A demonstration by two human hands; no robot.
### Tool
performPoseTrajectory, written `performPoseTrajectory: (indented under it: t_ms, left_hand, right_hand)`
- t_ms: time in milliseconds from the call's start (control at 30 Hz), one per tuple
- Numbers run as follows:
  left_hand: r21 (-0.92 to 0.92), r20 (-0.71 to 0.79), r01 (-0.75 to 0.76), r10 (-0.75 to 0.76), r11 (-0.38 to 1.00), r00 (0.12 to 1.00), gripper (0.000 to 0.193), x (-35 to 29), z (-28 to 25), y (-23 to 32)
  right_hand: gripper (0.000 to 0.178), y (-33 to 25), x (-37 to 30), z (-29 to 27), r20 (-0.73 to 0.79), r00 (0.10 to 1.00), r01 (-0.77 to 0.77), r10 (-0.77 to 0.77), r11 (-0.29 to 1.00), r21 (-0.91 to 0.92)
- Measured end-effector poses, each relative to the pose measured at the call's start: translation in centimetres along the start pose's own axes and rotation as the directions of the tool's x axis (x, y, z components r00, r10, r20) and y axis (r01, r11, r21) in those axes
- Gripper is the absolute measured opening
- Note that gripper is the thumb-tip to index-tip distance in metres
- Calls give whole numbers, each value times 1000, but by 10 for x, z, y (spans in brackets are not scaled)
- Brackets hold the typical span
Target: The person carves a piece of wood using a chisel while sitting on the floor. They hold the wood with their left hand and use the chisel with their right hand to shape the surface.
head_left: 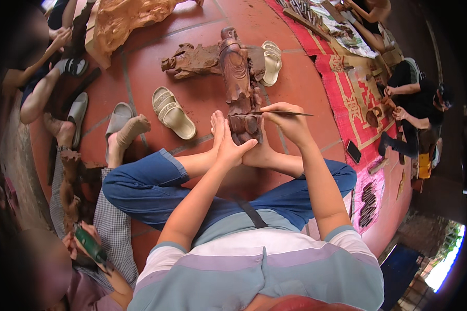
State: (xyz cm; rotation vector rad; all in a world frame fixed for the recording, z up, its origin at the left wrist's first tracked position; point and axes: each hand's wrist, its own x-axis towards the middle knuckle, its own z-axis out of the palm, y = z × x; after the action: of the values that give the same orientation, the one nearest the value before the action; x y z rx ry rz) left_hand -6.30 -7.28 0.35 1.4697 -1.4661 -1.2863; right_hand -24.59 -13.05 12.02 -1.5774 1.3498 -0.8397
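Observation:
A reddish-brown carved wooden statue [234,67] of a robed figure lies on the floor in front of me, its head away from me. Its blocky base sits between my bare feet, which press in from both sides. My left hand [231,146] steadies this base, fingers along its left side and thumb reaching across the near end. In my right hand [289,124] is a thin, dark carving tool [296,113], pinched and held almost level. The tool's left tip meets the statue just above the base; its exact cutting end is too small to make out.
A rough wood piece [194,62] lies under or behind the statue, with pale sandals [174,113] nearby. To the left, a person holds a green power tool [91,242]. A phone [353,152] rests on the red mat [337,98], where other people sit.

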Motion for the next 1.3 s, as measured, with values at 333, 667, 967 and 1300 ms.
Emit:
performPoseTrajectory:
  t_ms: [333,667,967,1300]
  left_hand:
    - [-342,17,279,-292,897,956,76,106,-104,36]
    - [-134,-57,209,-219,969,974,97,305,-81,54]
    - [-238,-46,185,-201,954,978,69,368,-63,20]
    - [-144,-103,4,-19,990,995,67,257,-111,129]
  right_hand:
    - [29,95,-88,-12,20,824,-331,566,452,828]
    - [55,56,-107,44,319,694,-538,646,170,825]
    - [57,66,-87,53,390,785,-455,481,21,890]
    - [49,55,-104,71,312,757,-348,574,-50,936]
